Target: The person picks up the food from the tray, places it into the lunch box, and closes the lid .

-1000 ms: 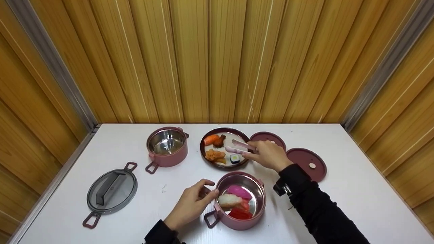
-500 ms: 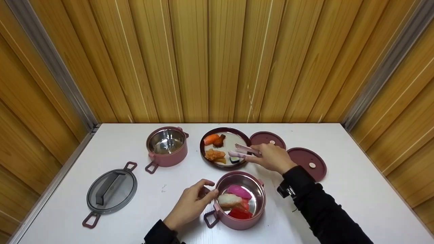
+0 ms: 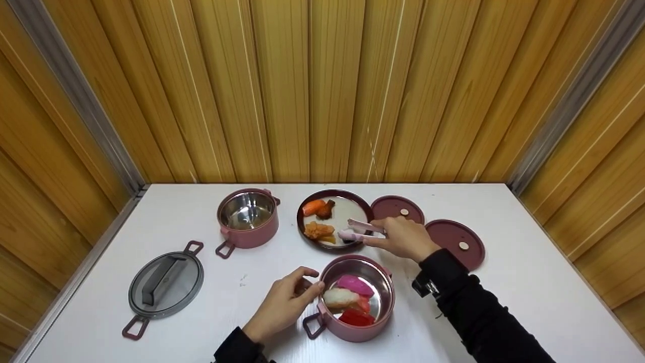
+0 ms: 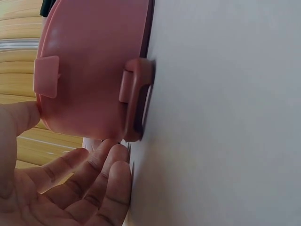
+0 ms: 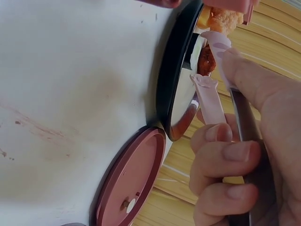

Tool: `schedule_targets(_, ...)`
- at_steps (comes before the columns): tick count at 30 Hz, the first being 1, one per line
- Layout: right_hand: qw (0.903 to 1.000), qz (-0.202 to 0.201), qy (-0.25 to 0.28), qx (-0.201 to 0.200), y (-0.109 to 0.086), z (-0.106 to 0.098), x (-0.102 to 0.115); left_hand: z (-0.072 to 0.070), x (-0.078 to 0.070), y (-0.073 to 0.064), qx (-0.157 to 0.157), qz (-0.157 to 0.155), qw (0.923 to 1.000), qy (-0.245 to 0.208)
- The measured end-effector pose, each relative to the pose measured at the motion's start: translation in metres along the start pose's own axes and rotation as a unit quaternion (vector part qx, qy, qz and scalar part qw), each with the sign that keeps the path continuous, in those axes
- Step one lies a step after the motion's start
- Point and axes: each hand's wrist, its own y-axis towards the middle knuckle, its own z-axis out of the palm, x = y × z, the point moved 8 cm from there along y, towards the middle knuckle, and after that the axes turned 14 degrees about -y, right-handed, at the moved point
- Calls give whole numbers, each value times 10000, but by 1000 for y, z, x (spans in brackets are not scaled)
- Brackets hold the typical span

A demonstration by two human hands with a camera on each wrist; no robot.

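My right hand (image 3: pixel 405 238) grips pink tongs (image 5: pixel 211 101) by their dark handles, thumb on one arm and fingers curled round the other. Their tips are parted over the plate (image 3: pixel 336 193), close to a sushi roll (image 5: pixel 194 51) that they partly hide in the head view. Whether they touch it I cannot tell. At the front pot (image 3: pixel 355 333), my left hand (image 3: pixel 282 302) rests its thumb on the rim, with loosely bent fingers beside the wall. Inside that pot lie a pink piece (image 3: pixel 355 285), a whitish sushi piece (image 3: pixel 341 298) and red pieces (image 3: pixel 357 317).
The plate also bears a carrot (image 3: pixel 313 207), a drumstick (image 3: pixel 326 209) and fried food (image 3: pixel 318 230). A second pot (image 3: pixel 250 237) stands back left, and a grey lid (image 3: pixel 166 285) lies at left. Two maroon lids (image 3: pixel 456 237) (image 3: pixel 390 203) lie right of the plate.
My right hand has shifted slightly right with the tongs, and their tips have come down over the sushi roll. The left hand and front pot have stayed put.
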Motion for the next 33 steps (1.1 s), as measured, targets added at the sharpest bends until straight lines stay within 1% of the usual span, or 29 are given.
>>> schedule_targets(8, 9999, -53, -145, 18, -3, 1, 4, -1, 0, 1, 0, -42, 10000, 26)
schedule_targets(15, 9999, 6, -128, 76, -3, 4, 3, 0, -1, -1, 40, 66, 10000, 39)
schedule_targets(18, 9998, -7, -142, 109, -4, 4, 4, 0, -1, -1, 19, 65, 10000, 51)
schedule_targets(26, 9997, -31, -220, -49, -5, 1, 4, 0, -1, 0, 9, 50, 10000, 3)
schedule_targets(33, 9997, -61, -228, -85, -7, -1, 4, 0, 0, -1, -2, 29, 10000, 2)
